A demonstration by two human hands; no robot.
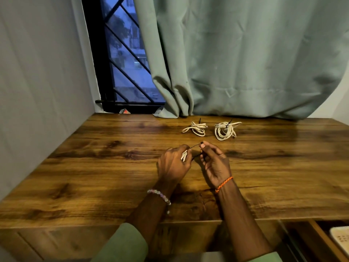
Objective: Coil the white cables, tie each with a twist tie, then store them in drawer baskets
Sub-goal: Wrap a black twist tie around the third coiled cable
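Setting: wooden desk (94, 176) with dark grain, set against a grey wall; barred window (122, 53) at the back left showing blue dusk light; grey-green curtain (245, 53) hanging to the desk's rear edge.
Left hand (173, 165): above the desk's middle, back of the hand upward, fingers curled round a small bundle of white cable (184, 155), of which only a short folded part shows between the fingers.
Right hand (215, 165): just beside the left, palm turned inward, thumb and forefinger pinching one end of a black twist tie (195, 146).
Twist tie: thin, dark, running from the held cable bundle across to the right fingertips; a second strand shows lower, between the two hands.
Tied coil, left (195, 129): white cable, loosely looped, black tie standing up from it, lying near the desk's rear edge.
Tied coil, right (225, 130): rounder, fuller, also bound with a black tie, just beside the first, not touching.
Wrists: pale bead bracelet (160, 195) on the left; orange braided cord (223, 184) on the right; green sleeves (128, 242) at the bottom edge.
Drawer (321, 241): open at the lower right, holding a pale perforated basket (340, 237), only partly in view.
Sill: small red-and-white item (124, 111), too small to identify.
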